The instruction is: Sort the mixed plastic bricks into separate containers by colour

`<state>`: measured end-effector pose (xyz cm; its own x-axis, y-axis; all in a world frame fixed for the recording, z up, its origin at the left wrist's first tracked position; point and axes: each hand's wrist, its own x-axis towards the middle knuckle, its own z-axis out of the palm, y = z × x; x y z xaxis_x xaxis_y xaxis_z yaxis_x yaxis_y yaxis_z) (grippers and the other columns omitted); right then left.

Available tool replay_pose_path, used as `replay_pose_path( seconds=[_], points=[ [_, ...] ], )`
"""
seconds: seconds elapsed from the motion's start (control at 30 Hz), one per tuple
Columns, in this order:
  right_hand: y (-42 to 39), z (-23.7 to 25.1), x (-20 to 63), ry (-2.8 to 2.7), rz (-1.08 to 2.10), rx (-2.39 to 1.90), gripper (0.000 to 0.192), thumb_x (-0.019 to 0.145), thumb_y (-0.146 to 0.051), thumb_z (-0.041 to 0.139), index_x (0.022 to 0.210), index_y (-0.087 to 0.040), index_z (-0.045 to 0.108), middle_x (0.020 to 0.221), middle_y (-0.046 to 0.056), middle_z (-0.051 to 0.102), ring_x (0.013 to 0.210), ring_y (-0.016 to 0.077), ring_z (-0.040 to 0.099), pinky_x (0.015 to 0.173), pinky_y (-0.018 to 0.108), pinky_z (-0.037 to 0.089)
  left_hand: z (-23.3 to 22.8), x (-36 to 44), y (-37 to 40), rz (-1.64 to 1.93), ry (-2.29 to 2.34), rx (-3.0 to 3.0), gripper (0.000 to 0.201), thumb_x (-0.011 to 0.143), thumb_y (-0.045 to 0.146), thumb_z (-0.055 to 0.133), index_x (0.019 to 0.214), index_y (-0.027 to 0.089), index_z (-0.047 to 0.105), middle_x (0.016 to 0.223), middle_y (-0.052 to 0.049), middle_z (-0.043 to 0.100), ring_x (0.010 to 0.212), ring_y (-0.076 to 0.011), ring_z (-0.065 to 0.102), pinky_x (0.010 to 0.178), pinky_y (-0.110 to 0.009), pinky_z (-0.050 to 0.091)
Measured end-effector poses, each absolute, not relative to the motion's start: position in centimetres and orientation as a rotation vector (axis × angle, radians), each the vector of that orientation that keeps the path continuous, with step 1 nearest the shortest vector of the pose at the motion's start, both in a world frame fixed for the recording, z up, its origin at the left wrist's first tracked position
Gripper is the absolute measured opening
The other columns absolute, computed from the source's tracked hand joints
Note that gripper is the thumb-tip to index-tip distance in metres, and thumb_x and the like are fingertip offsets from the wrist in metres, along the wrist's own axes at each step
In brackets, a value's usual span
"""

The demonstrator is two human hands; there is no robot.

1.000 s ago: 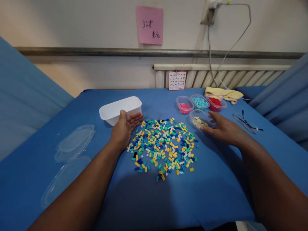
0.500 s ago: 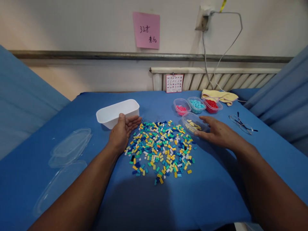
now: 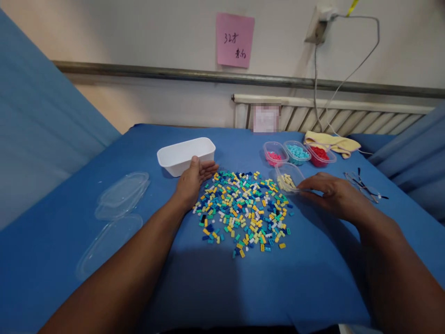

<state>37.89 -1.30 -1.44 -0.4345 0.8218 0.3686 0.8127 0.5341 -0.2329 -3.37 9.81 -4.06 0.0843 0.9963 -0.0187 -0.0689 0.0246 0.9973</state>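
Spread over the blue cloth is a pile of small toy building bricks (image 3: 246,208) in yellow, green, blue, white and other colours. My left hand (image 3: 194,181) stands on edge at the pile's left side, fingers stretched out, holding nothing. Right behind it is a white oblong tub (image 3: 186,152); whether the hand touches it I cannot tell. On the other side, my right hand (image 3: 333,194) pinches the near right rim of a clear plastic container (image 3: 295,173). Some pale yellow bricks (image 3: 285,183) lie inside that container, which looks slightly tilted.
Behind it stand clear containers of pink bricks (image 3: 274,158), light blue bricks (image 3: 297,152) and red bricks (image 3: 319,155). A yellow cloth (image 3: 332,143) and glasses (image 3: 365,186) are at the right. Clear lids (image 3: 121,195) lie left. A radiator (image 3: 299,116) is behind the table.
My right hand's fingers, apart around the pale yellow bricks' container before, have closed on its rim. My left hand keeps its place by the tub. The whole view has shifted, with things now further right.
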Motion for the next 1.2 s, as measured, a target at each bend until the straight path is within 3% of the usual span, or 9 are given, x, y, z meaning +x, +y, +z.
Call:
replay_pose_path(
  seconds=[0.43, 0.57, 0.8, 1.0, 1.2],
  points=[
    [1.0, 0.4, 32.5, -2.117, -0.025, -1.352, 0.031, 0.104, -0.052, 0.065, 0.112, -0.026, 0.08, 0.104, 0.01, 0.084, 0.092, 0.0283, 0.079, 0.085, 0.044, 0.064, -5.1, -2.9, 9.7, 1.193, 1.061, 1.238, 0.089, 0.102, 0.087, 0.038, 0.126, 0.01, 0.078, 0.129, -0.022, 0.081, 0.124, -0.0352, 0.076, 0.119, -0.054, 0.053],
    [5.9, 0.9, 30.1, -2.27, -0.206, -1.445, 0.038, 0.107, -0.048, 0.058, 0.117, -0.021, 0.083, 0.111, 0.013, 0.085, 0.103, 0.0309, 0.079, 0.094, 0.045, 0.061, -5.5, -2.7, 9.6, 1.198, 1.042, 1.255, 0.088, 0.101, 0.087, 0.044, 0.124, 0.01, 0.078, 0.129, -0.023, 0.081, 0.125, -0.0362, 0.076, 0.118, -0.054, 0.053],
    [11.4, -0.6, 27.7, -2.477, -0.288, -1.628, 0.035, 0.103, -0.037, 0.057, 0.115, -0.022, 0.086, 0.112, 0.013, 0.086, 0.103, 0.0312, 0.078, 0.085, 0.041, 0.06, -5.9, -2.5, 9.2, 1.178, 1.01, 1.308, 0.083, 0.102, 0.085, 0.046, 0.122, 0.011, 0.077, 0.133, -0.024, 0.079, 0.127, -0.0365, 0.076, 0.119, -0.053, 0.052],
    [9.0, -1.1, 28.0, -2.437, -0.294, -1.579, 0.042, 0.102, -0.04, 0.057, 0.127, -0.019, 0.084, 0.126, 0.016, 0.084, 0.113, 0.037, 0.078, 0.088, 0.047, 0.062, -7.3, -2.2, 9.6, 1.18, 0.972, 1.334, 0.086, 0.1, 0.088, 0.043, 0.122, 0.012, 0.076, 0.135, -0.024, 0.079, 0.126, -0.0362, 0.076, 0.117, -0.052, 0.054],
    [3.9, -1.7, 30.4, -2.312, -0.177, -1.47, 0.044, 0.107, -0.053, 0.053, 0.114, -0.023, 0.085, 0.11, 0.013, 0.086, 0.099, 0.0367, 0.081, 0.085, 0.05, 0.063, -7.4, -2.2, 9.6, 1.187, 0.971, 1.353, 0.085, 0.101, 0.086, 0.044, 0.122, 0.011, 0.077, 0.133, -0.024, 0.079, 0.127, -0.0368, 0.076, 0.118, -0.053, 0.053]
  ],
)
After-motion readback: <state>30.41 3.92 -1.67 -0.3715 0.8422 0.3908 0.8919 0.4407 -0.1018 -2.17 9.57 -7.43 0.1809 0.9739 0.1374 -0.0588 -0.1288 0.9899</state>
